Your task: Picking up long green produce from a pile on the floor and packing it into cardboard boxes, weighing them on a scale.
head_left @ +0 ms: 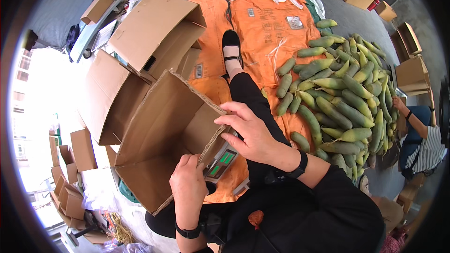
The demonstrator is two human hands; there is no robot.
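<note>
An open cardboard box [161, 133] stands in front of me, its bare brown inside showing. My left hand [188, 180] is closed on the near rim of this box, fingertips over the edge. Farther along the same rim, my right hand [248, 130] has its fingers over the top and its thumb lower down, pinching the cardboard. Just beyond that wall, partly covered by the box and my hands, is a digital scale [222, 163] with a lit green display. Whether the box rests on the scale is hidden.
A big pile of green radishes [344, 98] lies on the orange sheet [258, 33] to my right. More open cartons [154, 28] stand at the left. My outstretched foot [231, 49] is beyond the box. At the far right another person [424, 143] reaches toward a carton [412, 75].
</note>
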